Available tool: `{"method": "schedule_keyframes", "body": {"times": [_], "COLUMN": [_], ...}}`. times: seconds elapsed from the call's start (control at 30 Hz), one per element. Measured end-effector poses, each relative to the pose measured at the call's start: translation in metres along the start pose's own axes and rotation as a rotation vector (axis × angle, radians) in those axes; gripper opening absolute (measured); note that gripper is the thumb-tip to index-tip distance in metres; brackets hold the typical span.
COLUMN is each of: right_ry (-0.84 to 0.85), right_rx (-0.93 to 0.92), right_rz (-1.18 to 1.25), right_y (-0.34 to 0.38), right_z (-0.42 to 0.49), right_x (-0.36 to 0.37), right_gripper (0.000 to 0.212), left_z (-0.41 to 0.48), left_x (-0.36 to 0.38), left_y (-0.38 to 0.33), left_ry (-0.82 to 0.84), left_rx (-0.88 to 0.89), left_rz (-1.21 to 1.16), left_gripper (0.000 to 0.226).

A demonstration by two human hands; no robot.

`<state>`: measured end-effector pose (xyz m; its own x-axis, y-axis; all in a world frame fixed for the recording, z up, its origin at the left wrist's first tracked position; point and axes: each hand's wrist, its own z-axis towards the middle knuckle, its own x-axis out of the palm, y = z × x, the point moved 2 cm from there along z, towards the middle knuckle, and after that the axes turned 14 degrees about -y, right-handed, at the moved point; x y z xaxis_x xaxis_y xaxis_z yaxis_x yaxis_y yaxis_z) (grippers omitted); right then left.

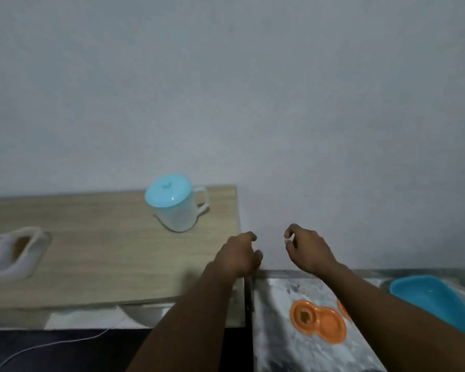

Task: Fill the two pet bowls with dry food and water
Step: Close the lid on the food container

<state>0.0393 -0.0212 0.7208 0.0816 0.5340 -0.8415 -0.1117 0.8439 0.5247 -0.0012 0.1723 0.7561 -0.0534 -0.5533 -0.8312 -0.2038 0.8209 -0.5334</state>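
jug (176, 204) on table (91, 251), bowls (318, 319) right

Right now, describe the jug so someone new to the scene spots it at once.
Start at the wooden table on the left. Near its back right corner stands the jug, white with a handle. Its pale blue lid sets it apart from the open white container at the table's left.

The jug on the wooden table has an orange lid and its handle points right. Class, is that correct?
No: in the head view the lid of the jug is light blue, not orange. The wooden table and right-pointing handle are correct.
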Motion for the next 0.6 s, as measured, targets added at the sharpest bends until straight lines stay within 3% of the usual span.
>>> {"method": "schedule_keyframes", "body": {"times": [0.13,0.37,0.6], "right_ry": [-0.027,0.059,0.174], "right_rx": [-0.094,-0.268,-0.445], "right_rz": [0.026,0.103,0.091], "right_y": [0.104,0.282,0.401], "right_z": [-0.031,-0.09,-0.09], "right_x": [0.02,0.084,0.141], "right_gripper": [0.007,0.006,0.018], "left_z": [-0.04,-0.121,-0.147], "left_x": [-0.091,-0.239,-0.316], "left_y": [0.077,0.245,0.341], "left_ry": [-0.092,-0.211,-0.316], "left_rx": [-0.001,-0.222,-0.33], "left_rz": [0.043,0.143,0.131], "left_gripper": [0.056,0.058,0.057]}}
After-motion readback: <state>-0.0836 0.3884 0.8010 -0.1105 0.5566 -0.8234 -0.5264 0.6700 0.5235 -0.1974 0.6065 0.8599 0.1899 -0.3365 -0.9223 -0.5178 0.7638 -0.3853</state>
